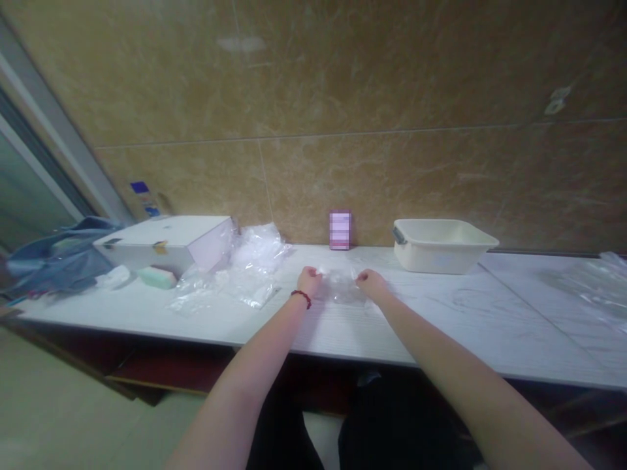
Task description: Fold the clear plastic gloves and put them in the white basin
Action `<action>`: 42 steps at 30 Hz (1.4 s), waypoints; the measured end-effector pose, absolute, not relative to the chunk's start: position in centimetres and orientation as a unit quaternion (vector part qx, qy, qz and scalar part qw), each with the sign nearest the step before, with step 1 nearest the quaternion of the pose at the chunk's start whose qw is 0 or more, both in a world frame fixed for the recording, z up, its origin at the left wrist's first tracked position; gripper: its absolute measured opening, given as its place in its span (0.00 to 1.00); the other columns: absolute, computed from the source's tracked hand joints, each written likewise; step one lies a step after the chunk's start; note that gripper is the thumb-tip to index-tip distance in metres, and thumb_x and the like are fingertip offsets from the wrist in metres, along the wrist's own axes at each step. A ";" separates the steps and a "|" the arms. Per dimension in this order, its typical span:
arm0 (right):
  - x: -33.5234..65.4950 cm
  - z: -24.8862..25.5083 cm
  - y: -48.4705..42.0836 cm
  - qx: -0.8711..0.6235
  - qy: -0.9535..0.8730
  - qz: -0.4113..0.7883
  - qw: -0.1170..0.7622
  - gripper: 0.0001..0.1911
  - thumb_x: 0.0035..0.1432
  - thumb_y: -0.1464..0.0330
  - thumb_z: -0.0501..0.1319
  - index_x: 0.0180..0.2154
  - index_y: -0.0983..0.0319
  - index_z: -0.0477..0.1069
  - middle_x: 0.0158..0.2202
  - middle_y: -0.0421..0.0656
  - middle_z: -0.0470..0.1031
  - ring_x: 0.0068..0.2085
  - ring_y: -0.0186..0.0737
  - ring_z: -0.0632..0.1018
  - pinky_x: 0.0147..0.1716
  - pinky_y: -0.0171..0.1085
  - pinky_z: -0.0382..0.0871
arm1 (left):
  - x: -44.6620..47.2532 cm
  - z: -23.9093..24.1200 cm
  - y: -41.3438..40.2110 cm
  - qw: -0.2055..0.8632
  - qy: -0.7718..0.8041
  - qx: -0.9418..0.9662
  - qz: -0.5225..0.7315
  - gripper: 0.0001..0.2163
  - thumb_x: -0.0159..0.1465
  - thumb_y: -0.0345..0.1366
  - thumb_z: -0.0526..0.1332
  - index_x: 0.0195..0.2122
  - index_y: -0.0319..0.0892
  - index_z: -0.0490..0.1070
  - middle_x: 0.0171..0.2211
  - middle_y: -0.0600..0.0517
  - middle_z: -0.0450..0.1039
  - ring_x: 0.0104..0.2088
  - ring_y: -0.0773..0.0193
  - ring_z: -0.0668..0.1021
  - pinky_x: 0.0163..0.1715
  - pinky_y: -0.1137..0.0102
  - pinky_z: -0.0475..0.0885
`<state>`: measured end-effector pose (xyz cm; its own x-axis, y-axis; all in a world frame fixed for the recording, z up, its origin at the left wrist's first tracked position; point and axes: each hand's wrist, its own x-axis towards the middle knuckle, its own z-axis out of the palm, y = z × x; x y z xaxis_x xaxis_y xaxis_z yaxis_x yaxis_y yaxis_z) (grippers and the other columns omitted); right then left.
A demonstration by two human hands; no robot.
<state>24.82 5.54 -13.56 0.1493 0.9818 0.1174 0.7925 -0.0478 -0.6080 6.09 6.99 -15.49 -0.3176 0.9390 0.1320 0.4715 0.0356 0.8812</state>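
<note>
Both my arms reach out over a white table [441, 326]. My left hand [309, 281], with a red cord at the wrist, and my right hand [371, 282] each pinch one side of a small clear plastic bag [341, 285] that lies on the tabletop between them. Fingers on both hands are curled closed on the bag's edges. What the bag contains is too faint to tell.
A pile of clear plastic bags [245, 271] lies to the left, beside a white box [164, 243], a green sponge-like block [157, 277] and a blue-grey cloth [59, 258]. A cream basin [441, 243] and a small pink card [339, 230] stand by the tiled wall. More plastic [595, 287] lies far right.
</note>
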 end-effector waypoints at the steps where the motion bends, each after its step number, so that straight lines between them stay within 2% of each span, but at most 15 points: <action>1: 24.9 -13.7 5.6 -0.705 -0.629 0.163 0.286 0.08 0.42 0.70 0.55 0.29 0.62 0.68 0.30 0.42 0.72 0.33 0.35 0.71 0.30 0.30 0.60 | 6.0 -15.4 7.0 0.254 0.670 0.528 0.455 0.13 0.48 0.34 0.59 0.35 0.38 0.63 0.33 0.49 0.69 0.31 0.67 0.72 0.30 0.74 0.65; 7: 25.0 -14.7 6.1 -0.688 -0.623 0.171 0.331 0.16 0.41 0.75 0.54 0.37 0.63 0.64 0.35 0.43 0.70 0.36 0.34 0.71 0.32 0.29 0.61 | 4.6 -14.2 5.8 0.240 0.668 0.545 0.446 0.16 0.50 0.35 0.58 0.40 0.37 0.60 0.35 0.46 0.67 0.35 0.65 0.71 0.34 0.71 0.65; 10: 24.9 -15.3 6.3 -0.682 -0.610 0.196 0.352 0.18 0.40 0.75 0.54 0.38 0.62 0.62 0.35 0.42 0.70 0.33 0.32 0.71 0.30 0.28 0.61 | 4.4 -13.4 4.5 0.185 0.651 0.598 0.429 0.16 0.51 0.34 0.57 0.41 0.37 0.61 0.40 0.45 0.65 0.41 0.62 0.69 0.40 0.69 0.63; 13: 24.9 -15.5 6.4 -0.675 -0.607 0.216 0.359 0.19 0.40 0.75 0.54 0.39 0.61 0.61 0.33 0.41 0.69 0.31 0.31 0.71 0.27 0.27 0.61 | 5.8 -12.7 2.6 0.059 0.540 0.773 0.329 0.14 0.55 0.36 0.52 0.42 0.39 0.62 0.42 0.46 0.64 0.45 0.62 0.66 0.46 0.67 0.57; 17: 25.3 -15.2 6.3 -0.671 -0.613 0.209 0.360 0.21 0.40 0.75 0.55 0.41 0.62 0.59 0.29 0.40 0.69 0.29 0.30 0.70 0.26 0.27 0.61 | 8.8 -12.8 0.1 0.001 0.486 0.860 0.154 0.22 0.57 0.48 0.45 0.48 0.41 0.58 0.50 0.44 0.58 0.52 0.54 0.57 0.49 0.56 0.51; 20: 25.7 -14.8 6.2 -0.678 -0.621 0.199 0.340 0.23 0.38 0.76 0.56 0.41 0.62 0.60 0.31 0.40 0.69 0.29 0.30 0.70 0.26 0.27 0.61 | 9.8 -13.6 -1.1 -0.007 0.472 0.876 0.100 0.25 0.57 0.51 0.40 0.51 0.44 0.55 0.53 0.45 0.52 0.54 0.52 0.52 0.49 0.52 0.45; 25: 26.1 -14.4 6.4 -0.669 -0.665 0.180 0.278 0.20 0.39 0.77 0.55 0.39 0.61 0.65 0.33 0.40 0.70 0.32 0.31 0.71 0.30 0.28 0.62 | 9.8 -14.1 -1.4 0.017 0.463 0.879 0.114 0.26 0.56 0.53 0.39 0.53 0.46 0.53 0.54 0.45 0.50 0.55 0.52 0.50 0.50 0.52 0.40; 32: 26.5 -14.1 6.9 -0.680 -0.698 0.126 0.185 0.17 0.41 0.71 0.56 0.38 0.61 0.69 0.39 0.42 0.70 0.41 0.35 0.70 0.39 0.30 0.61 | 9.3 -14.0 -1.0 0.086 0.473 0.864 0.151 0.24 0.55 0.51 0.47 0.51 0.48 0.56 0.54 0.48 0.52 0.55 0.53 0.50 0.51 0.55 0.38; 38: 27.1 -13.7 6.9 -0.680 -0.706 0.108 0.167 0.16 0.42 0.73 0.55 0.37 0.63 0.70 0.41 0.43 0.70 0.44 0.37 0.68 0.43 0.31 0.58 | 9.1 -14.5 -0.9 0.063 0.455 0.874 0.162 0.24 0.55 0.51 0.46 0.51 0.48 0.56 0.54 0.47 0.52 0.55 0.53 0.51 0.51 0.57 0.40; 42: 27.2 -12.5 6.3 -0.676 -0.711 0.091 0.174 0.17 0.44 0.74 0.54 0.40 0.66 0.68 0.42 0.47 0.68 0.45 0.38 0.67 0.45 0.32 0.57 | 9.0 -14.5 -1.1 0.044 0.453 0.876 0.158 0.24 0.56 0.51 0.45 0.52 0.47 0.55 0.54 0.47 0.51 0.55 0.52 0.50 0.51 0.57 0.40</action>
<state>27.17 6.28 -12.50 -0.0268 0.9920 0.1233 0.9286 0.0704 -0.3643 8.96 -1.06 -14.48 0.5403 0.8075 0.2365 0.7798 -0.5861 0.2198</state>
